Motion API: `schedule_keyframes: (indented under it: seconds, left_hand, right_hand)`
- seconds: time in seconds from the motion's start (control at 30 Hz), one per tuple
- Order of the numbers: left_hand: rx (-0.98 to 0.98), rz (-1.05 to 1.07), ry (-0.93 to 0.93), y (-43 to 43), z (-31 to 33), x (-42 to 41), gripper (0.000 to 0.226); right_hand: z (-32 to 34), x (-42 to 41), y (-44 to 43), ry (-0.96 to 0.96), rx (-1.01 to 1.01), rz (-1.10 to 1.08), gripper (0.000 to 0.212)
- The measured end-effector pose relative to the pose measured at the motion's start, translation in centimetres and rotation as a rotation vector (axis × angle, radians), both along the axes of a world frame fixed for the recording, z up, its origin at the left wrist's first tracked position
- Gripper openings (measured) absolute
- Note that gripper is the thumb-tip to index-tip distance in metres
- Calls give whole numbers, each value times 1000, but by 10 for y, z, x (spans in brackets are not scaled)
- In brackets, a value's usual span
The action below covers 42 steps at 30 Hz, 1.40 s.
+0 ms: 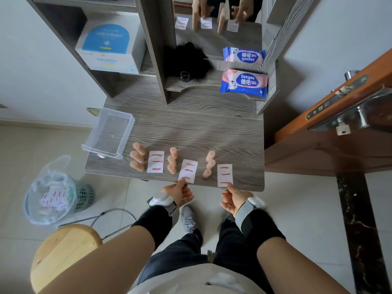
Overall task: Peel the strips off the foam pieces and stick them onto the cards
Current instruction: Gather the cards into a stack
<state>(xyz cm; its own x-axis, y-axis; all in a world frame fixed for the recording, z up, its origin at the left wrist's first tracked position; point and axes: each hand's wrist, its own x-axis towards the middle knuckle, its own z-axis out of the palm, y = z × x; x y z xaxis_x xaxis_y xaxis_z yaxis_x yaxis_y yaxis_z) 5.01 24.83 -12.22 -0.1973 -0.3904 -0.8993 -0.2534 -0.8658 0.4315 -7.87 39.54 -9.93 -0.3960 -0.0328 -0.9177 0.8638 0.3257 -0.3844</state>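
Thumbs of L hand (178,193) & R hand (234,198) on mid card (188,171), R card (224,175); fingers loose, empty.

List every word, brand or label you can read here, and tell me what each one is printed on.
"Deeyeo": on the blue and pink wipes pack lying on the shelf.
"德佑": on the same wipes pack, below the brand name.
"Deeyeo", reversed: in the pack's mirror reflection just behind it.
White and blue box in the left cubby: printed text is too blurred to read.
The cards on the table: red marks only, no writing.
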Motion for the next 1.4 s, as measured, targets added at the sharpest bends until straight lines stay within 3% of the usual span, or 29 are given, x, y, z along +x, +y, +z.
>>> schedule_keyframes:
  seconds: [0.33, 0.63, 1.03, 1.4]
  left_hand:
    - [-17, 92, 98, 9, 4, 18, 11]
    - [-75, 165, 25, 40, 35, 27, 7]
    - [-11, 251, 101, 102, 65, 25, 15]
    - [41, 170, 99, 68, 51, 53, 8]
  right_hand:
    - [8, 1, 18, 33, -16, -118, 8]
    - [26, 5, 34, 70, -135, -191, 9]
    - [44, 41, 36, 13, -229, -110, 10]
    - [47, 78, 4, 17, -207, -42, 9]
